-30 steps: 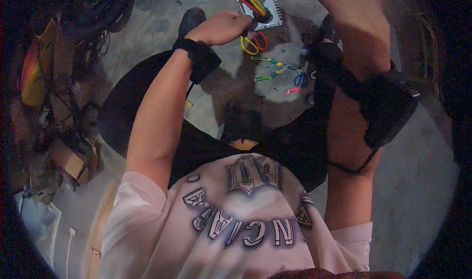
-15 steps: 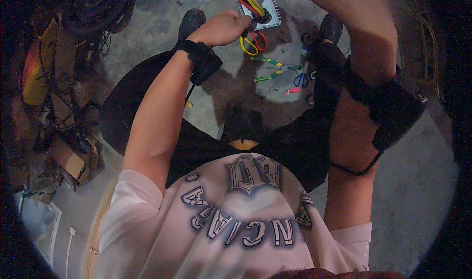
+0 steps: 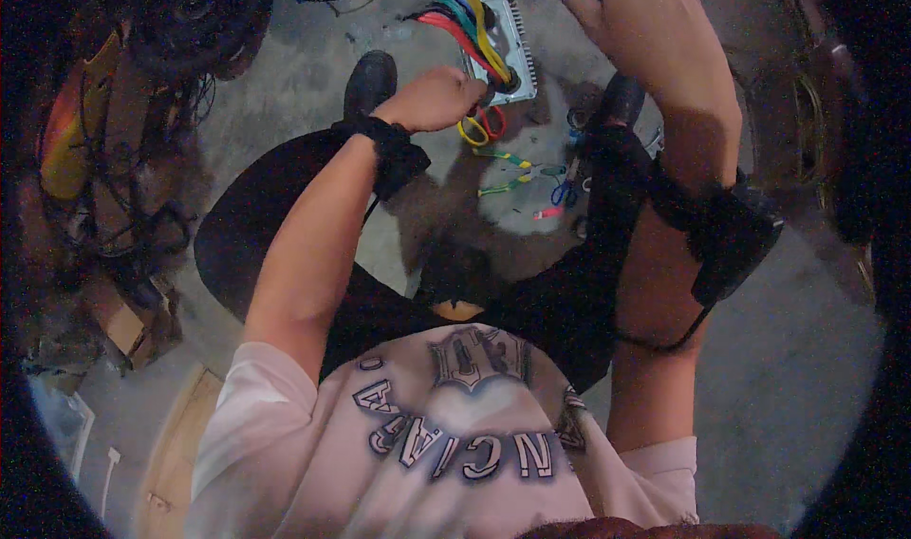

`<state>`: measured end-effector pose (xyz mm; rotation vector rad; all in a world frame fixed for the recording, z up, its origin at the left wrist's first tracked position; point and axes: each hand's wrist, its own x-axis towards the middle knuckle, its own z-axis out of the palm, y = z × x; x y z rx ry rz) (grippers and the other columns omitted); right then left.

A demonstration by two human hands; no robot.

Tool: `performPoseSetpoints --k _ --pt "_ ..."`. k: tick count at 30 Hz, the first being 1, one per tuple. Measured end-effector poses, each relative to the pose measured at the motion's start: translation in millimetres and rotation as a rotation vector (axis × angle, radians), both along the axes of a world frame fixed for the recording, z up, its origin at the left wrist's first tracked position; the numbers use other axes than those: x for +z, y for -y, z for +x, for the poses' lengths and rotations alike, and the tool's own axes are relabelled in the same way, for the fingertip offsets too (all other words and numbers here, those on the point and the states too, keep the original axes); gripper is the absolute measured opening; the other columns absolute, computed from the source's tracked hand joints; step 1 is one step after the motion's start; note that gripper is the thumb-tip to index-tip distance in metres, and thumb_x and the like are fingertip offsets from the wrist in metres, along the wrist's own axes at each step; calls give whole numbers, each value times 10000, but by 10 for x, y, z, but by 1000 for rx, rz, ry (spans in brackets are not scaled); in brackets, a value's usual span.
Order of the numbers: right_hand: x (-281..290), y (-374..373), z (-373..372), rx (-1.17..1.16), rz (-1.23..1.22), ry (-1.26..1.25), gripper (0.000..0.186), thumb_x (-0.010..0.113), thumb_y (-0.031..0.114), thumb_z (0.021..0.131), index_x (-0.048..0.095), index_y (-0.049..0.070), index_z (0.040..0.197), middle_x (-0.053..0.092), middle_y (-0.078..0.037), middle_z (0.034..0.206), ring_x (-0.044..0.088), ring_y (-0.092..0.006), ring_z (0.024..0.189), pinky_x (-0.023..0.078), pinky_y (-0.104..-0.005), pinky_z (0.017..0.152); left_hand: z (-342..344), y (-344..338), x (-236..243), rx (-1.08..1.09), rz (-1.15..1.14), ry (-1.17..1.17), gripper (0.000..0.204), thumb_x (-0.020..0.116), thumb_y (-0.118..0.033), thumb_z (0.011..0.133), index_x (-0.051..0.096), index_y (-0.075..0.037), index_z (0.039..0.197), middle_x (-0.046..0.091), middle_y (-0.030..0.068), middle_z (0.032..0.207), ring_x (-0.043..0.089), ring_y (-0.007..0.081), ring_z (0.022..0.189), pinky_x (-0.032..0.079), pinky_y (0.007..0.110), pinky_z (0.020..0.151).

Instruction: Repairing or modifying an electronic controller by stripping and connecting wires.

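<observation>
My left hand [image 3: 438, 100] is closed, its fingertips at the near end of a silver finned metal box [image 3: 513, 41]. A bundle of red, yellow and green wires [image 3: 482, 50] runs over the box to a dark round fitting at that end. What the fingers pinch there is hidden. Just below them lie one yellow and one red loop [image 3: 492, 123]; I cannot tell whether they are wire or handles. My right hand [image 3: 622, 3] is raised at the top edge, right of the box, with its fingers bent around a dark thing cut off by the frame.
On the concrete floor between my legs lie green-and-yellow pliers [image 3: 522, 172], a blue-handled tool [image 3: 564, 194] and a small red-pink piece [image 3: 548, 213]. Black round parts [image 3: 195, 17] and torn cardboard [image 3: 123, 321] crowd the left. Coiled cable [image 3: 811, 126] is at the right.
The whole view has shifted, so the box and tools sit lower and more of the wires shows. My right hand has come into view at the top. My left hand stays at the box's near end.
</observation>
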<state>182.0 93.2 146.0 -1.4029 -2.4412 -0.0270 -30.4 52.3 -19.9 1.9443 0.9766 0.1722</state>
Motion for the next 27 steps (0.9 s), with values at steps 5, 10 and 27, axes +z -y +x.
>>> performPoseSetpoints --k 5,10,27 --pt "563 335 -477 -139 -47 -186 240 637 223 901 580 -4 952 631 -225 873 618 -420 897 478 -487 790 -56 20 12 88 -129 -50 453 430 -341 942 604 53 801 617 288 807 604 449 800 448 510 731" --pt "671 434 -453 -374 -166 -55 232 641 212 900 580 -5 954 630 -229 913 602 -423 937 467 -477 813 5 109 15 166 -205 -9 478 438 -358 939 605 63 787 618 283 789 612 426 768 452 498 731" --pt "643 358 -430 -364 -405 -98 204 589 160 929 585 -11 1040 575 -213 1028 584 -384 999 465 -444 868 34 140 200 89 -121 -32 416 421 -306 956 609 50 849 632 275 857 619 425 842 454 493 754"
